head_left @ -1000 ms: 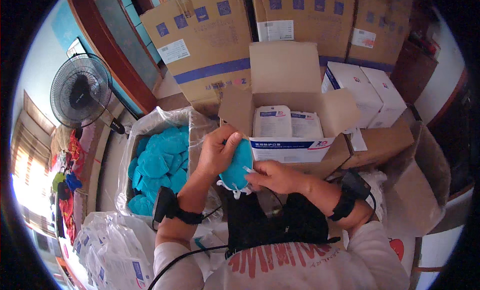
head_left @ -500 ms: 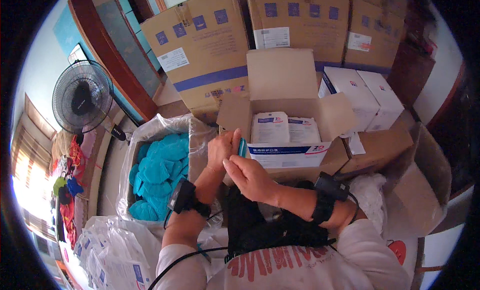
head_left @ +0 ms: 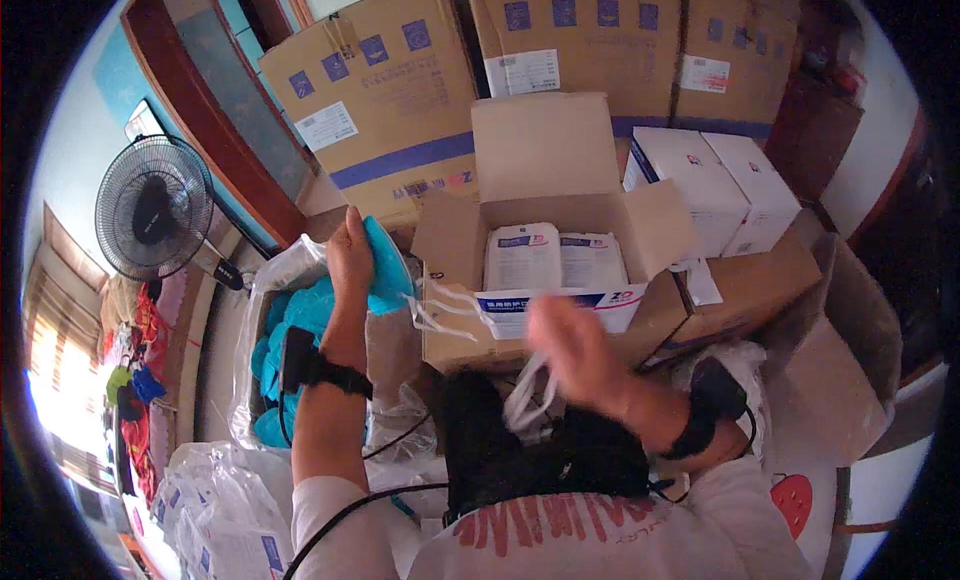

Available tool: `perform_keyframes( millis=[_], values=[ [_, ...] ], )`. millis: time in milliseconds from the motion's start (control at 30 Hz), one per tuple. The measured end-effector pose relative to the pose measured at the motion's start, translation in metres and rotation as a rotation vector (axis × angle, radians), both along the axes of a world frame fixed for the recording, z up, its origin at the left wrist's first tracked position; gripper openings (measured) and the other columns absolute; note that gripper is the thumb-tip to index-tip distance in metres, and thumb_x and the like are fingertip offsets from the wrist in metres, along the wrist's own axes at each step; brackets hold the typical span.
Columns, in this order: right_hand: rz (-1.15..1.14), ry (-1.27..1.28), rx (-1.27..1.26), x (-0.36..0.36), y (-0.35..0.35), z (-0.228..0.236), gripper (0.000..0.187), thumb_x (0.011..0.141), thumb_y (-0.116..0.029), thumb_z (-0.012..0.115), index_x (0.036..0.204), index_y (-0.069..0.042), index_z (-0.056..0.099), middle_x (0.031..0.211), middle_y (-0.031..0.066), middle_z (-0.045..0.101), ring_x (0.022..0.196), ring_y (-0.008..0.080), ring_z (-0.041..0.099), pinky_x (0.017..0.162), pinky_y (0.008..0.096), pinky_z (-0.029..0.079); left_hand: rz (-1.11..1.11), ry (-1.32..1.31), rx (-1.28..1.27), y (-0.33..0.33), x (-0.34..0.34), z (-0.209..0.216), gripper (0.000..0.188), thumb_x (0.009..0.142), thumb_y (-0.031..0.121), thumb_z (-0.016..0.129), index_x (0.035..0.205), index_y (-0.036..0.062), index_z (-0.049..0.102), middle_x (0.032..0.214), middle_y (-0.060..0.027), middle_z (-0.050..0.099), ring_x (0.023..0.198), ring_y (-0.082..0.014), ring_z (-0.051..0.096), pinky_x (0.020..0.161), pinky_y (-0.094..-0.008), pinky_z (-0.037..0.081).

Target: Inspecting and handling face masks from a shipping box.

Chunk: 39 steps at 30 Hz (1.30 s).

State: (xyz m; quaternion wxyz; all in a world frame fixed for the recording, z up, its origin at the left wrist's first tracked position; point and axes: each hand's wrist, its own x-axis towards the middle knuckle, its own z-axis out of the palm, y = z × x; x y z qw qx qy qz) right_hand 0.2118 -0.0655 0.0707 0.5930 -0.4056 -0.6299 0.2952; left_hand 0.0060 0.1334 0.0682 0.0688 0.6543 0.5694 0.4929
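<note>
Mask (head_left: 390, 270), box (head_left: 547, 150) on carton (head_left: 660, 312), fan (head_left: 153, 210) leftward

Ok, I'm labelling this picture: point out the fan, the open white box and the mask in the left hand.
Fan (head_left: 153, 208): head view, on its dark centre.
Open box (head_left: 508, 321): head view, front wall, lower left.
Held mask (head_left: 389, 270): head view, on its teal body.

Your left grip (head_left: 350, 262) has a teal mask (head_left: 393, 270) pinched beside the plastic-lined box (head_left: 395, 358) of teal ones, white straps (head_left: 447, 326) dangling off it. Your right grip (head_left: 580, 358)'s a blur in front of the open carton (head_left: 505, 326), whitish strap (head_left: 521, 391) hanging just below, can't tell if you're holding it. Fan (head_left: 155, 208)'s off to your left.
</note>
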Motion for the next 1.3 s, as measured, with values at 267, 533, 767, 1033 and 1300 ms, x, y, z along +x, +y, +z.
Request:
perform_keyframes(
  millis=[267,533,767,1033,1300],
  values=[
    [0.096,0.378,-0.172,-0.005,0.071,-0.050,0.032,0.087,-0.031,0.040,0.099,-0.002,0.045,0.079,0.0039,0.051,0.068,0.0087,0.047,0.062,0.0222,0.041,-0.352,-0.551,-0.334,-0.045,0.066,0.005,0.047,0.086,0.042,0.035,0.063,0.0042,0.052,0.055,0.0035,0.043,0.051,-0.0068,0.038,0.046,-0.0248,0.032],
    [0.710,0.099,-0.843,-0.028,0.044,-0.059,0.022,0.086,-0.028,0.042,0.084,-0.008,0.051,0.069,-0.0010,0.047,0.058,0.0054,0.043,0.052,0.0200,0.036,-0.178,-0.355,-0.179,-0.034,0.050,-0.012,0.050,0.086,0.040,0.035,0.063,-0.0021,0.049,0.051,-0.0044,0.043,0.051,-0.0111,0.039,0.048,-0.0311,0.034],
    [0.077,-0.413,0.308,-0.031,0.050,-0.011,0.021,0.079,-0.006,0.043,0.099,0.000,0.046,0.103,0.0157,0.049,0.103,0.0278,0.041,0.088,0.0343,0.031,-0.072,-0.349,-0.306,-0.032,0.029,-0.026,0.053,0.085,0.044,0.035,0.068,-0.0024,0.053,0.055,-0.0110,0.048,0.052,-0.0164,0.045,0.052,-0.0352,0.037],
    [0.092,-0.380,0.370,-0.076,0.054,-0.018,0.019,0.082,-0.009,0.041,0.100,-0.002,0.042,0.084,0.0127,0.052,0.082,0.0260,0.049,0.073,0.0341,0.038,-0.078,-0.335,-0.346,-0.027,0.033,-0.020,0.050,0.085,0.042,0.034,0.071,-0.0013,0.056,0.063,-0.0144,0.056,0.061,-0.0241,0.055,0.057,-0.0372,0.040],
    [0.478,-0.173,0.094,-0.064,0.009,0.026,0.009,0.082,-0.009,0.042,0.079,0.000,0.042,0.066,0.0099,0.043,0.062,0.0248,0.044,0.058,0.0353,0.036,0.371,-0.213,-0.091,0.036,-0.058,-0.030,0.047,0.084,0.041,0.036,0.074,-0.0006,0.054,0.067,-0.0170,0.057,0.061,-0.0249,0.057,0.054,-0.0361,0.043]
  ],
)
